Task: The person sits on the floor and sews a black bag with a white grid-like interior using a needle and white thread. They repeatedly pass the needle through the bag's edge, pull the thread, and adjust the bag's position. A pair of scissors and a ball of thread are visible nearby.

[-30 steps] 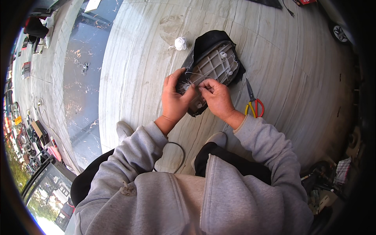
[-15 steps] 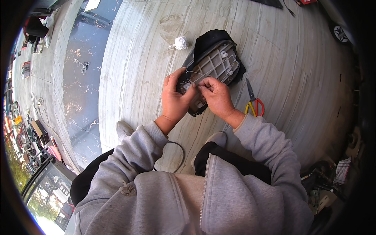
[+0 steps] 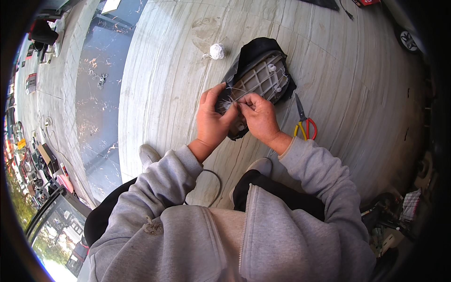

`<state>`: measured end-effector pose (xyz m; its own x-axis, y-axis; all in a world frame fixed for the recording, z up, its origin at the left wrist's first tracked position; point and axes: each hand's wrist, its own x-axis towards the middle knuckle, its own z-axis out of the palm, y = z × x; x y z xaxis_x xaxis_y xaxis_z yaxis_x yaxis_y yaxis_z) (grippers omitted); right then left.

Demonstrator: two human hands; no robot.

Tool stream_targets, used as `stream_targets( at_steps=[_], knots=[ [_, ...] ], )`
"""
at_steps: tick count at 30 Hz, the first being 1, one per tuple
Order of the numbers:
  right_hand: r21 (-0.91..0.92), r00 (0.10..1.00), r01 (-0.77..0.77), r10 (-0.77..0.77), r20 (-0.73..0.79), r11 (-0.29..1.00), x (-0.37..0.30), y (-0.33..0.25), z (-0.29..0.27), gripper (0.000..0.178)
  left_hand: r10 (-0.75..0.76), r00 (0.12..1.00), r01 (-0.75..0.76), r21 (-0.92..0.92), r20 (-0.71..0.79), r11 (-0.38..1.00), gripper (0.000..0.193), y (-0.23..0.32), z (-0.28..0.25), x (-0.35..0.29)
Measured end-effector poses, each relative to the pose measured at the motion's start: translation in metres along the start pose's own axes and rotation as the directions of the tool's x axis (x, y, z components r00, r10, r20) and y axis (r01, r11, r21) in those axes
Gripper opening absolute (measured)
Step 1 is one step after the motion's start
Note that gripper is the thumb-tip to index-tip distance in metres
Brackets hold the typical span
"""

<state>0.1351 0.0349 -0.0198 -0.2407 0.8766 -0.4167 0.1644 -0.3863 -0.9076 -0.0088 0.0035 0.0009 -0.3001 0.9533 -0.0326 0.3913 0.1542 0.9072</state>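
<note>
On the pale streaked floor [image 3: 164, 84], just ahead of the person's shoes, lies a black-covered piece [image 3: 253, 52] with its ribbed grey underside [image 3: 263, 79] facing up, tilted away to the right. Compared with half a second ago, it has shifted slightly to the right, and the left hand [image 3: 212, 121] has moved along with it, fingers curled over the cover's left edge and thumb laid across the near part. The right hand [image 3: 260, 120] has hardly moved; its thumb and forefinger are pinched together, apparently on white thread [image 3: 242, 89], though the fingertips hide exactly what they grip. So the change looks like a small re-steadying, with the fine thread work staying at one spot. A ball of white string [image 3: 216, 51] and scissors [image 3: 301, 113] with red and yellow handles lie apart, untouched.
</note>
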Motion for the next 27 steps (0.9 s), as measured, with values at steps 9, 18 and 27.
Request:
stream_targets(
  at_steps=[9,18,27],
  knots=[
    [-0.013,0.999,0.024,-0.024,-0.039,1.0,0.002,0.004,0.002,0.005,0.006,1.0,-0.006,0.016,0.013,1.0,0.051,0.0,0.002,0.0],
    [0.041,0.999,-0.018,0.019,-0.041,0.999,0.005,0.006,0.002,0.005,-0.001,1.0,0.001,0.018,0.008,1.0,0.051,0.0,0.004,0.001],
    [0.148,0.997,-0.072,0.071,0.011,0.986,0.013,0.0,0.004,0.004,0.022,0.998,-0.024,0.036,0.053,0.999,0.052,-0.006,0.004,-0.004]
  ],
)
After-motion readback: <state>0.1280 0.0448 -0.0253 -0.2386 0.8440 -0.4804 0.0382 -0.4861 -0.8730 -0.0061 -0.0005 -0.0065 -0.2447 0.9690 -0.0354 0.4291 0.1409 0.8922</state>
